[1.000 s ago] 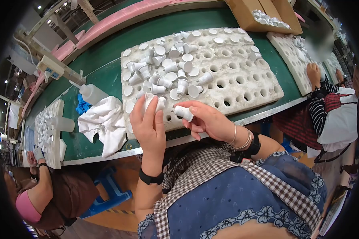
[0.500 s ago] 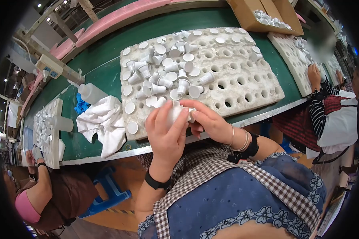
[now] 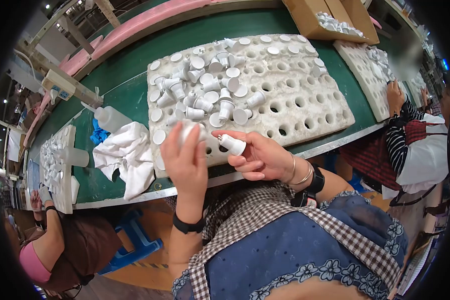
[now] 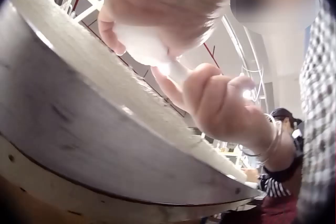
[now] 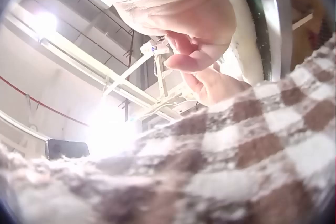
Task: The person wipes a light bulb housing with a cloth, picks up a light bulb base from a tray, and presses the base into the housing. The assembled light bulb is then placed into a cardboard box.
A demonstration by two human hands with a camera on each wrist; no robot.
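In the head view my right hand (image 3: pixel 266 159) pinches a white lamp base (image 3: pixel 232 144), its thin metal pins toward the left hand. My left hand (image 3: pixel 186 159), blurred, holds a wad of white cloth (image 3: pixel 189 129) at its fingers; the cloth is mostly hidden. The left wrist view shows this white cloth (image 4: pixel 140 44) under the palm, close to the right hand's fingers. Both hands are over the near edge of a white foam board (image 3: pixel 305 105) full of round holes. Several similar white lamp bases (image 3: pixel 226 107) lie heaped on its left half.
Left of the board lie a crumpled white cloth (image 3: pixel 130 152), a squeeze bottle (image 3: pixel 112 119) and a blue rag (image 3: pixel 99 132). A cardboard box (image 3: pixel 305 22) of white parts stands at the back right. People work at boards on both sides.
The left hand came right to meet the lamp base with the cloth, then drew back left. The right hand still holds the lamp base, whose pins now show.
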